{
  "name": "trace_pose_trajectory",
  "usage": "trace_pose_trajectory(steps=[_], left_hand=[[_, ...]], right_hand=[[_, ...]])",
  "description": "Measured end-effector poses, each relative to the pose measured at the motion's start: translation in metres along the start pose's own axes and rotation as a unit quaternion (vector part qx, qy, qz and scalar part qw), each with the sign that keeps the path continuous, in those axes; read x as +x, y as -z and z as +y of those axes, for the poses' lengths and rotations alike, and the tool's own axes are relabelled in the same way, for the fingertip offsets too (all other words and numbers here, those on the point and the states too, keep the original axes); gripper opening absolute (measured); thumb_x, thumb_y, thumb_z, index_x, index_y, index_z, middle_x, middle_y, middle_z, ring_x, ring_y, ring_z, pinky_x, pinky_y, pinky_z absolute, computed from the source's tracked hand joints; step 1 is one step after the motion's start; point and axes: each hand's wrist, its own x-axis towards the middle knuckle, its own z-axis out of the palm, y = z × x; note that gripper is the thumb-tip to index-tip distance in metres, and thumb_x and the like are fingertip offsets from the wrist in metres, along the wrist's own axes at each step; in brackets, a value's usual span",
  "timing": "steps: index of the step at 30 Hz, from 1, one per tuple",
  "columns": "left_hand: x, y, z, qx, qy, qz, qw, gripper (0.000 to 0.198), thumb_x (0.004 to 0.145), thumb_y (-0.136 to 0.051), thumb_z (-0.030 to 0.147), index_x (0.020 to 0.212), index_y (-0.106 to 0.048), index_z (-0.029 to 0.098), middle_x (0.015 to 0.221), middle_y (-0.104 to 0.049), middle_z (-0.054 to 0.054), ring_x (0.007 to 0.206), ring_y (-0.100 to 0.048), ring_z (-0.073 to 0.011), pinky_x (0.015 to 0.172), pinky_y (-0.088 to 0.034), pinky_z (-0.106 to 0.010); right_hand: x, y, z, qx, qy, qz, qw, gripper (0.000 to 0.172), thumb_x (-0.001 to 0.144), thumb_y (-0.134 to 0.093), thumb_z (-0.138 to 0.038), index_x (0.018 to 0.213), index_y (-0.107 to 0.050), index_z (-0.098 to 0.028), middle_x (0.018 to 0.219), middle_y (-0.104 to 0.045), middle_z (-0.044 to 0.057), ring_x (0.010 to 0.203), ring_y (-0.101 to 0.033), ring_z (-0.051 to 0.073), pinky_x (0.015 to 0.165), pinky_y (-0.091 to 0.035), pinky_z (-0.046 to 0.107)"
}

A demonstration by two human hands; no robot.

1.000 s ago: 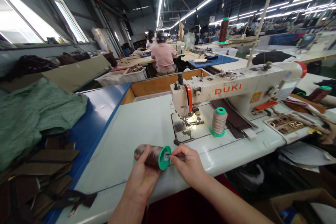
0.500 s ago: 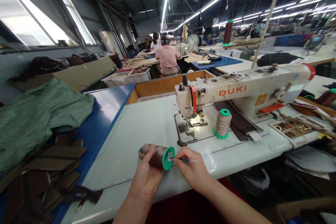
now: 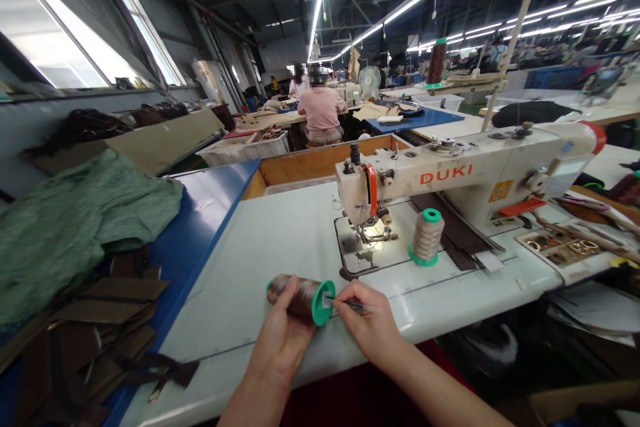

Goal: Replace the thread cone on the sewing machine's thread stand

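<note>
My left hand (image 3: 281,333) is wrapped round a brown thread spool (image 3: 299,296) with green ends, tilted on its side above the table's front. The spool's green base faces right and carries a small white label (image 3: 327,299). Pinched in my right hand (image 3: 371,321) is a thin pen (image 3: 356,306), its dark tip at the label; whether it touches I cannot tell. Beyond my right hand, a beige thread spool (image 3: 427,238) stands upright on the table beside the sewing machine (image 3: 450,170).
Dark brown strips (image 3: 463,233) lie behind the upright spool. At right is a tray of metal rings (image 3: 565,247). On the left, brown fabric pieces (image 3: 100,300) and a green cloth (image 3: 85,213) cover a blue surface (image 3: 207,200). A person (image 3: 321,110) sits farther back.
The whole view has shifted slightly, so things sit a little farther right. Both hands keep their hold on the spool and the pen, with hardly any movement.
</note>
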Motion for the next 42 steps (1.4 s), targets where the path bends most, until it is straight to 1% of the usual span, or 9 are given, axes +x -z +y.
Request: trace_pose_trajectory(steps=[5, 13, 20, 26, 31, 35, 37, 40, 42], left_hand=[[0.0003, 0.0006, 0.0005, -0.003, 0.001, 0.004, 1.000, 0.022, 0.089, -0.050, 0.004, 0.072, -0.054, 0.018, 0.064, -0.062, 0.003, 0.048, -0.060, -0.0109, 0.049, -0.054, -0.024], [-0.0020, -0.0014, 0.0008, -0.004, 0.004, 0.006, 1.000, 0.022, 0.089, -0.049, 0.004, 0.072, -0.055, 0.017, 0.064, -0.063, 0.002, 0.049, -0.060, -0.0105, 0.050, -0.055, -0.024], [-0.0021, -0.0013, 0.0001, 0.003, 0.002, 0.006, 1.000, 0.022, 0.089, -0.050, 0.004, 0.073, -0.055, 0.018, 0.064, -0.062, 0.004, 0.047, -0.060, -0.0098, 0.048, -0.054, -0.022], [-0.0050, -0.0020, 0.0008, 0.005, 0.000, 0.008, 1.000, 0.022, 0.089, -0.049, 0.004, 0.074, -0.055, 0.017, 0.064, -0.063, 0.003, 0.048, -0.061, -0.0105, 0.049, -0.055, -0.023], [-0.0027, -0.0010, 0.0004, 0.003, -0.003, 0.003, 1.000, 0.023, 0.089, -0.049, 0.003, 0.072, -0.055, 0.018, 0.062, -0.062, 0.004, 0.047, -0.060, -0.0104, 0.047, -0.054, -0.023], [-0.0013, 0.0005, 0.0000, 0.000, -0.005, -0.005, 1.000, 0.023, 0.089, -0.049, 0.004, 0.071, -0.054, 0.018, 0.062, -0.062, 0.004, 0.047, -0.060, -0.0100, 0.049, -0.055, -0.023], [-0.0014, 0.0006, -0.0002, -0.005, -0.007, -0.005, 1.000, 0.023, 0.089, -0.049, 0.003, 0.071, -0.054, 0.018, 0.063, -0.062, 0.004, 0.048, -0.060, -0.0098, 0.050, -0.055, -0.023], [-0.0020, 0.0001, -0.0004, -0.011, -0.009, -0.005, 1.000, 0.024, 0.088, -0.049, 0.002, 0.071, -0.053, 0.018, 0.062, -0.061, 0.005, 0.048, -0.059, -0.0090, 0.050, -0.054, -0.021], [-0.0024, -0.0002, -0.0004, -0.009, -0.010, -0.005, 1.000, 0.024, 0.088, -0.050, 0.002, 0.071, -0.053, 0.018, 0.062, -0.060, 0.006, 0.047, -0.059, -0.0090, 0.049, -0.054, -0.020]], right_hand=[[-0.0012, 0.0020, -0.0023, 0.001, 0.004, -0.016, 1.000, 0.015, 0.080, -0.061, -0.027, 0.066, -0.059, -0.021, 0.062, -0.058, -0.002, 0.059, -0.054, 0.014, 0.056, -0.039, 0.024], [-0.0012, 0.0002, 0.0005, -0.001, -0.004, 0.011, 1.000, 0.017, 0.082, -0.059, -0.028, 0.066, -0.058, -0.021, 0.062, -0.056, -0.002, 0.059, -0.052, 0.014, 0.057, -0.040, 0.025], [-0.0026, 0.0013, -0.0006, -0.005, 0.010, -0.012, 1.000, 0.015, 0.080, -0.061, -0.026, 0.065, -0.059, -0.021, 0.062, -0.058, -0.002, 0.058, -0.053, 0.014, 0.056, -0.040, 0.024], [-0.0020, 0.0015, 0.0004, -0.004, 0.009, 0.004, 1.000, 0.016, 0.082, -0.059, -0.026, 0.066, -0.058, -0.021, 0.062, -0.057, -0.002, 0.059, -0.054, 0.014, 0.057, -0.040, 0.024], [-0.0026, 0.0011, 0.0005, -0.005, 0.012, -0.010, 1.000, 0.015, 0.081, -0.060, -0.025, 0.066, -0.060, -0.020, 0.062, -0.058, -0.002, 0.058, -0.053, 0.013, 0.057, -0.040, 0.024], [-0.0024, 0.0012, 0.0004, -0.006, 0.013, 0.002, 1.000, 0.016, 0.082, -0.058, -0.025, 0.066, -0.059, -0.020, 0.063, -0.057, -0.001, 0.060, -0.054, 0.013, 0.058, -0.040, 0.024], [-0.0021, 0.0009, 0.0003, -0.006, 0.016, -0.003, 1.000, 0.016, 0.081, -0.059, -0.025, 0.067, -0.060, -0.019, 0.063, -0.058, -0.001, 0.060, -0.054, 0.013, 0.058, -0.040, 0.023], [-0.0017, 0.0006, -0.0001, -0.006, 0.023, -0.009, 1.000, 0.015, 0.080, -0.060, -0.025, 0.066, -0.059, -0.019, 0.062, -0.057, -0.002, 0.058, -0.053, 0.013, 0.056, -0.040, 0.022], [-0.0015, 0.0005, -0.0001, -0.007, 0.023, 0.001, 1.000, 0.016, 0.080, -0.058, -0.024, 0.065, -0.058, -0.019, 0.060, -0.056, -0.002, 0.057, -0.052, 0.012, 0.055, -0.039, 0.022]])
